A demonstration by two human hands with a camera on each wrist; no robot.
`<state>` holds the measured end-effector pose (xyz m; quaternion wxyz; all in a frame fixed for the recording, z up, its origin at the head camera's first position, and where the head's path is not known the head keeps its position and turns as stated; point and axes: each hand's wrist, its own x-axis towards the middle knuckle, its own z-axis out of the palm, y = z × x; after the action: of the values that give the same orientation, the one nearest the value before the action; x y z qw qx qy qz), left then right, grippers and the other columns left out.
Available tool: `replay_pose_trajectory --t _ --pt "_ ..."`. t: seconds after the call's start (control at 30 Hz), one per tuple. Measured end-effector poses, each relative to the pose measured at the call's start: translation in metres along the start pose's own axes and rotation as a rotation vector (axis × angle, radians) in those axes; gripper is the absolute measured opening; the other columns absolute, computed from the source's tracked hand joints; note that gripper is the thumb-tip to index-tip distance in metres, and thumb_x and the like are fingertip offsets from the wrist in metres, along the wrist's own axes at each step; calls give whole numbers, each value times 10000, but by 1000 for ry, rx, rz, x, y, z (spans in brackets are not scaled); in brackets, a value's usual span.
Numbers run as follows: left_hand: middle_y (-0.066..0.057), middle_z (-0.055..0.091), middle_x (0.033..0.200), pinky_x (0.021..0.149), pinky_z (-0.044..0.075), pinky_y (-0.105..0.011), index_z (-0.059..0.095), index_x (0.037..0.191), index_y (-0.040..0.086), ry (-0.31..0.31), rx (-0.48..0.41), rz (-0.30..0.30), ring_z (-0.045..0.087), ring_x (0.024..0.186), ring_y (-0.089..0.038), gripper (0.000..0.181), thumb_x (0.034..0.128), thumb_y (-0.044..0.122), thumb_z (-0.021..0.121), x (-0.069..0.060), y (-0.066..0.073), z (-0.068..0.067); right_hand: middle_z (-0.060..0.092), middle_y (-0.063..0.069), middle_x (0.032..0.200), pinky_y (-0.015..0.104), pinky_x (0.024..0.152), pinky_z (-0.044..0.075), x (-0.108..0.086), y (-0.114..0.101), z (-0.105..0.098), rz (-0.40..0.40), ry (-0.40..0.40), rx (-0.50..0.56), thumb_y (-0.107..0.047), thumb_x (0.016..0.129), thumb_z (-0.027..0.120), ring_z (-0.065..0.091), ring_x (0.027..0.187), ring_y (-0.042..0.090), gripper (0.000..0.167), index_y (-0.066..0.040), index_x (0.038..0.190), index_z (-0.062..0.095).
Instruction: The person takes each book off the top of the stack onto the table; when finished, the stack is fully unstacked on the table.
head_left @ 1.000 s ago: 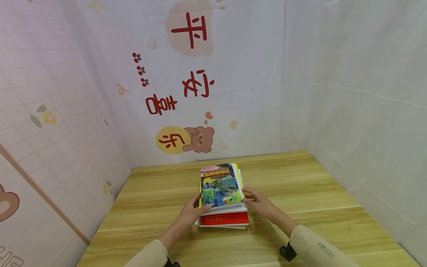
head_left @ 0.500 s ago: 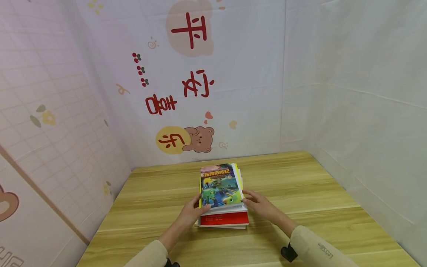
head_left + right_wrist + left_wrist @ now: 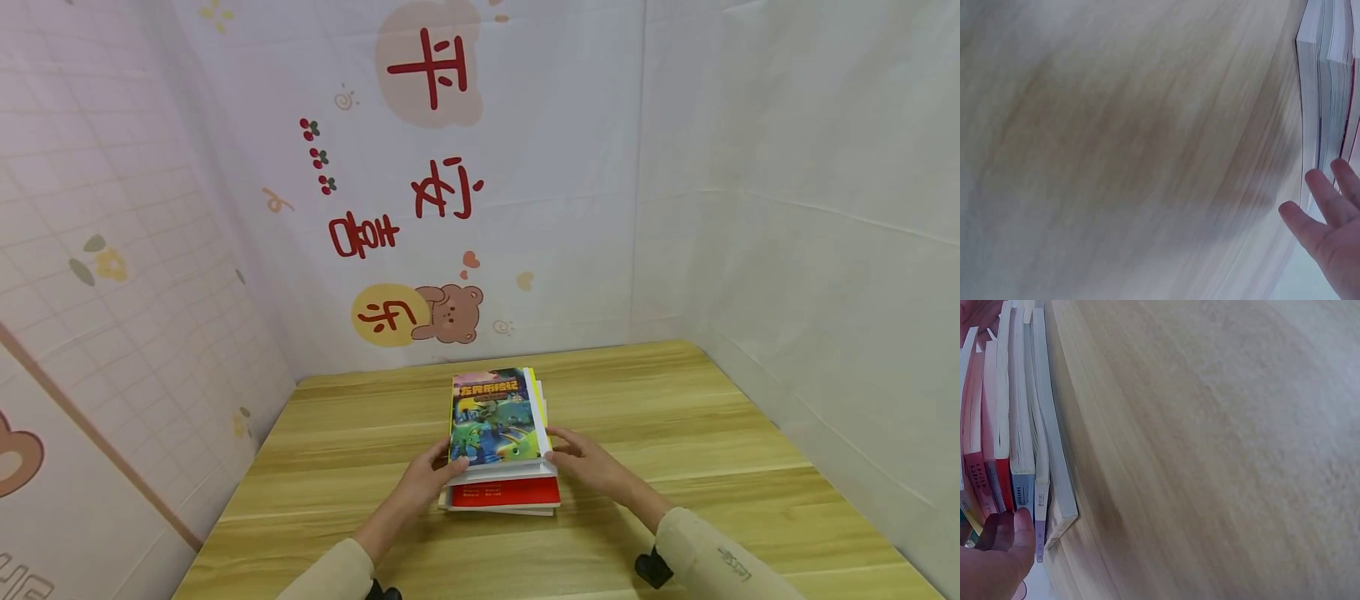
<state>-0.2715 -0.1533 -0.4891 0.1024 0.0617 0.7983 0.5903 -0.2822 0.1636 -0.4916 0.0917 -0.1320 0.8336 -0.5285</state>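
In the head view a stack of several books lies on the wooden table, topped by a colourful cartoon-cover book, with a red book lower down. My left hand rests at the stack's left side, thumb by the top book's near corner. On the right side, my right hand touches the edges with extended fingers. The left wrist view shows the left hand with fingertips against the book spines. In the right wrist view, spread fingers of the right hand reach the page edges.
The wooden table extends around the stack. Behind it hangs a white cloth with red characters and a bear print; more pale cloth stands at both sides. A small black object is by the right sleeve.
The top book's near end has shifted slightly left, exposing more white along its right side. Both hands have stayed against the stack, the left thumb moving slightly left.
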Motion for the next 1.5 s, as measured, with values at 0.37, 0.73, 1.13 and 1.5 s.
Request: replay_pose_trajectory --t 0.37,0.73,1.13,1.5 --pt "-205 492 1410 1021 445 -500 378 1509 8 30 -50 -43 507 1241 -336 798 916 435 698 -1 3 1 373 244 1517 645 1031 366 0 3 0 10 -67 -1 -345 956 667 441 1317 469 698 -139 1547 356" --pt "-195 487 1379 1044 397 -507 432 1482 17 110 -121 -86 470 1210 -337 771 868 327 779 5 6 -6 353 219 1538 668 1031 342 0 5 1 35 -60 17 -355 957 662 420 1335 462 701 -180 1557 346" --pt "-316 390 1466 921 524 -468 286 1512 -72 89 -496 -31 635 994 -224 637 946 -61 579 2 13 -15 431 202 1486 653 1036 343 -3 3 1 62 -49 6 -367 954 663 432 1332 434 702 -212 1560 343" --pt "-284 379 1473 988 483 -450 243 1536 -54 136 -624 23 634 1014 -176 629 971 -77 519 -1 2 -33 522 205 1399 637 1021 366 -3 3 2 85 -24 -18 -362 945 676 471 1307 403 703 -237 1556 352"
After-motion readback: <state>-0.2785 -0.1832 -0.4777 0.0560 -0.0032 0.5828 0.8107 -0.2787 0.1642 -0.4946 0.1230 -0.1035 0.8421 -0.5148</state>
